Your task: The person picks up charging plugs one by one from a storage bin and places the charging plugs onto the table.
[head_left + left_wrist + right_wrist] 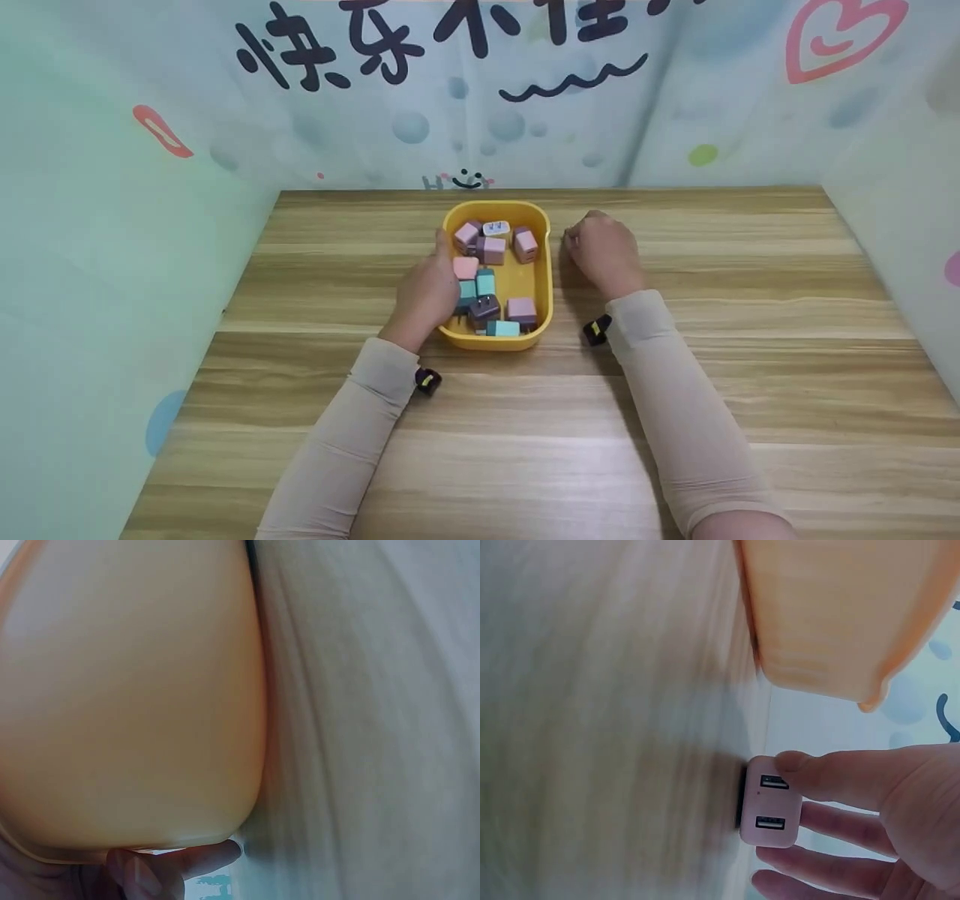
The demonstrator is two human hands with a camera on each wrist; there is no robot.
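Observation:
A yellow plastic bin (546,285) stands on the table with several USB wall chargers in it, among them a pink one (492,250), a teal one (486,283) and a dark purple one (484,309). My left hand (427,292) grips the bin's left side, thumb along the rim; its fingers (150,877) show at the bin wall in the left wrist view. Just right of the bin, my right hand (604,253) pinches a pink charger (771,802) with two USB ports between thumb and fingers, close over the table. The head view hides this charger behind the hand.
The wood-grain table (750,360) ends at the back against a pale printed cloth (360,135) with dark lettering. More cloth walls stand at the left and right. A small black wrist device (428,382) sits on each sleeve cuff.

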